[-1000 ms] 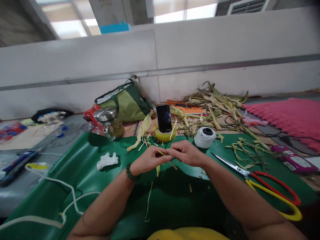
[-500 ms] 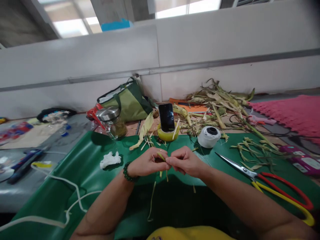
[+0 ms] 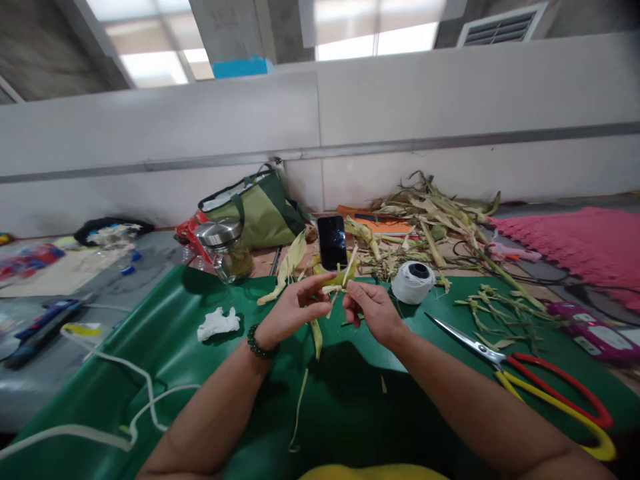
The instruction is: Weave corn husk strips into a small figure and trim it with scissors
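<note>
My right hand [image 3: 373,311] is closed, thumb and fingertips pinching a small pale knotted piece of corn husk [image 3: 334,289] with thin ends sticking out. My left hand [image 3: 300,305], with a green bead bracelet at the wrist, is beside it, index finger stretched forward and thumb apart; the husk's left end lies between them. Below my left fingers a longer green-yellow husk strip [image 3: 317,341] shows, its upper end hidden. Just beyond the hands a phone [image 3: 332,241] leans upright in a yellow roll [image 3: 317,265]. A white thread spool [image 3: 413,287] stands right of my right hand.
Large scissors [image 3: 493,353] with red and yellow handles lie right on the green mat [image 3: 200,360]. Knotted husk pieces [image 3: 493,310] lie behind them. Dried husks [image 3: 435,207] are heaped at the back. A glass jar [image 3: 231,257], green bag [image 3: 265,213] and crumpled white tissue [image 3: 219,324] are left.
My left index finger has straightened and its thumb moved apart. My right hand has turned, and the knotted husk piece, mostly hidden before, now shows between the hands. The view shifted slightly.
</note>
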`<action>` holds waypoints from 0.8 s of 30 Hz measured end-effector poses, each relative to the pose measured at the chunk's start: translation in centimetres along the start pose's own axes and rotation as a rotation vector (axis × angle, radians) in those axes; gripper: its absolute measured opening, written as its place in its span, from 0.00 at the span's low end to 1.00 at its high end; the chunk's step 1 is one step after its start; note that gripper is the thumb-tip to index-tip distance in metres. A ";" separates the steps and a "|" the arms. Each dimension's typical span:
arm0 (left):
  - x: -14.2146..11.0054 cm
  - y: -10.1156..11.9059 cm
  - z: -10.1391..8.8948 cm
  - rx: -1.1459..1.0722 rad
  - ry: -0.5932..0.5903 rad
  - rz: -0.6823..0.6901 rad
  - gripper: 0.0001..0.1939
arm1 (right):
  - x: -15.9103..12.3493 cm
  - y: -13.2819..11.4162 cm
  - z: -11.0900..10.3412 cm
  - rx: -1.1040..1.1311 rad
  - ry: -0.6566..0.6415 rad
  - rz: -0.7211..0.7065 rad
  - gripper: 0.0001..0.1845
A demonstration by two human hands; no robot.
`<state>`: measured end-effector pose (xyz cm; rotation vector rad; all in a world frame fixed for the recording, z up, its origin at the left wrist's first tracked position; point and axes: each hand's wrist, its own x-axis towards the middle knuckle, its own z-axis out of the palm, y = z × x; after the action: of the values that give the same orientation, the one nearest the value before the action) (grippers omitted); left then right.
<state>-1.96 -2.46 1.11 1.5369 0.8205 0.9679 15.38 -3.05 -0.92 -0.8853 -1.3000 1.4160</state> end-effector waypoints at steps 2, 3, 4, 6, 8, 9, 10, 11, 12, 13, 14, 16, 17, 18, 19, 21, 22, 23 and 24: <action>0.1 -0.4 0.3 -0.032 0.013 -0.013 0.28 | 0.1 0.1 -0.1 0.004 -0.044 0.010 0.29; 0.1 -0.6 0.4 -0.039 0.024 -0.023 0.26 | 0.1 0.2 -0.1 0.003 -0.077 0.015 0.29; 0.1 -0.8 0.6 -0.042 0.034 -0.034 0.24 | 0.0 0.2 -0.1 -0.004 -0.115 0.016 0.29; 0.1 -1.0 0.8 -0.046 0.047 -0.051 0.22 | -0.1 0.2 -0.1 -0.040 -0.199 0.003 0.28; 0.1 -1.0 0.8 -0.058 0.068 -0.061 0.22 | -0.2 0.1 -0.2 -0.129 -0.256 -0.047 0.27; 0.1 -0.9 0.8 -0.062 0.085 -0.062 0.22 | -0.3 0.0 -0.3 -0.204 -0.272 -0.084 0.26; 0.0 -0.8 0.7 -0.054 0.104 -0.059 0.22 | -0.3 -0.1 -0.4 -0.289 -0.274 -0.123 0.25; 0.0 -0.7 0.7 -0.034 0.119 -0.053 0.21 | -0.3 -0.3 -0.6 -0.369 -0.264 -0.159 0.25; 0.0 -0.5 0.7 0.001 0.124 -0.043 0.21 | -0.2 -0.4 -0.8 -0.431 -0.252 -0.184 0.24; -0.1 -0.3 0.7 0.048 0.114 -0.033 0.21 | -0.2 -0.5 -1.0 -0.468 -0.245 -0.195 0.23; -0.1 -0.1 0.8 0.101 0.089 -0.025 0.21 | -0.1 -0.6 -1.2 -0.483 -0.242 -0.193 0.23; -0.2 0.0 1.0 0.190 0.005 -0.013 0.21 | 0.1 -0.6 -1.5 -0.475 -0.219 -0.172 0.25; -0.2 0.0 1.1 0.217 -0.034 -0.004 0.21 | 0.2 -0.5 -1.5 -0.472 -0.205 -0.158 0.27; -0.2 -0.1 1.3 0.241 -0.064 0.006 0.20 | 0.3 -0.4 -1.5 -0.473 -0.195 -0.143 0.28; -0.2 -0.2 1.4 0.270 -0.078 0.020 0.18 | 0.3 -0.3 -1.5 -0.475 -0.188 -0.130 0.29; -0.2 -0.3 1.6 0.347 -0.067 0.063 0.15 | 0.2 -0.2 -1.3 -0.485 -0.192 -0.135 0.29; -0.3 -0.3 1.6 0.394 -0.055 0.086 0.14 | 0.1 -0.2 -1.2 -0.499 -0.193 -0.161 0.29; -0.3 -0.3 1.5 0.439 -0.051 0.109 0.13 | 0.0 -0.2 -1.1 -0.513 -0.180 -0.199 0.29; -0.4 -0.1 1.5 0.474 -0.056 0.129 0.14 | -0.3 -0.3 -0.9 -0.523 -0.159 -0.236 0.28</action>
<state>-0.80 -3.38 0.80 2.0347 0.9664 0.8542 16.37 -3.06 -0.81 -0.9279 -1.8789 0.9885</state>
